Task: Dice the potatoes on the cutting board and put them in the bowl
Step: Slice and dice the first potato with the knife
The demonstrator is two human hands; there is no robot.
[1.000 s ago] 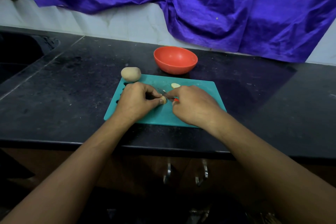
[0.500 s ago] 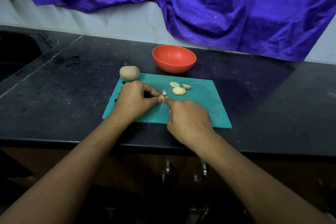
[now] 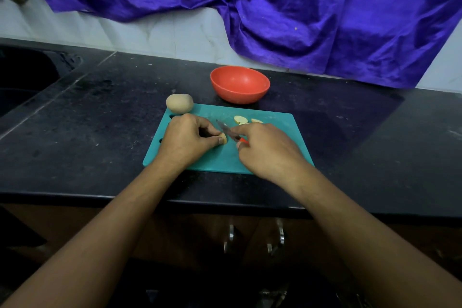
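A teal cutting board (image 3: 272, 160) lies on the black counter. My left hand (image 3: 186, 141) pinches a small potato piece (image 3: 223, 138) against the board. My right hand (image 3: 268, 150) grips a knife (image 3: 226, 130) with a red handle; its blade slants up-left, just right of the piece. A few cut slices (image 3: 241, 119) lie on the board behind my right hand, partly hidden by it. A whole potato (image 3: 179, 103) sits at the board's far left corner. The red bowl (image 3: 240, 84) stands behind the board and looks empty.
A sink basin (image 3: 22, 77) is sunk into the counter at the far left. Purple cloth (image 3: 300, 7) hangs over the back wall. The counter's front edge (image 3: 225, 204) runs under my forearms, with cabinet handles (image 3: 275, 237) below.
My right hand has moved forward and right from near the board's front edge, bringing the knife blade back beside the piece and covering part of the slices. My left hand stays put.
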